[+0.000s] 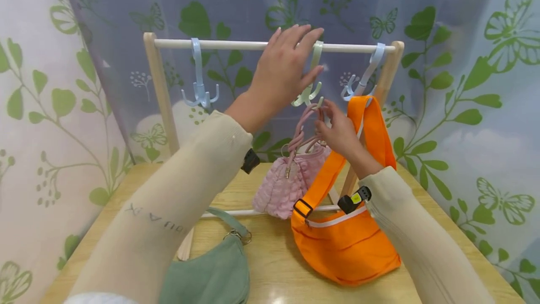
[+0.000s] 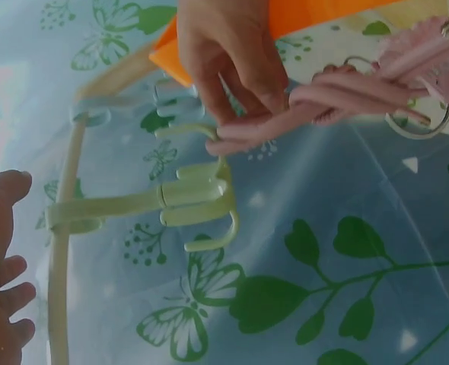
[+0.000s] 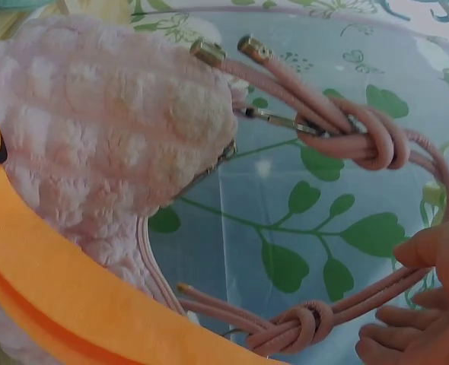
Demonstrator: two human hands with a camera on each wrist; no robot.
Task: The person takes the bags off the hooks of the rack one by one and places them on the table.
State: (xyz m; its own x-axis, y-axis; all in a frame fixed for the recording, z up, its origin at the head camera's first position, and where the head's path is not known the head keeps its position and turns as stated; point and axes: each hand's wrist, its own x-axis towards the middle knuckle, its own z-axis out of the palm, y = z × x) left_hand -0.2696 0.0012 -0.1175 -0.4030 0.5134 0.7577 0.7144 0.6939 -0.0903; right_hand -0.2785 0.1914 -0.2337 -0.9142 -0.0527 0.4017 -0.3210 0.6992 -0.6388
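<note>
My right hand [image 1: 339, 131] pinches the twisted cord handle [image 2: 320, 103] of a quilted pink handbag [image 1: 276, 184]. The top of that handle is at a prong of the pale green hanger hook [image 1: 316, 56], which hangs from the white rail. In the head view my left hand [image 1: 280, 67] is raised in front of the rail, fingers extended and holding nothing. The left wrist view puts its fingertips beside the rail, a little apart from it. Knotted cords with metal tips [image 3: 209, 52] join the handle to the bag. An orange crossbody bag [image 1: 346, 252] overlaps the pink one.
The orange bag's strap hangs from the right blue hook [image 1: 373, 67]. Another blue hook [image 1: 198, 69] hangs on the rail's left part. A green shoulder bag [image 1: 211, 266] lies on the wooden table [image 1: 270, 276] at the front. Wooden posts [image 1: 162, 97] hold up the rail [image 1: 236, 45].
</note>
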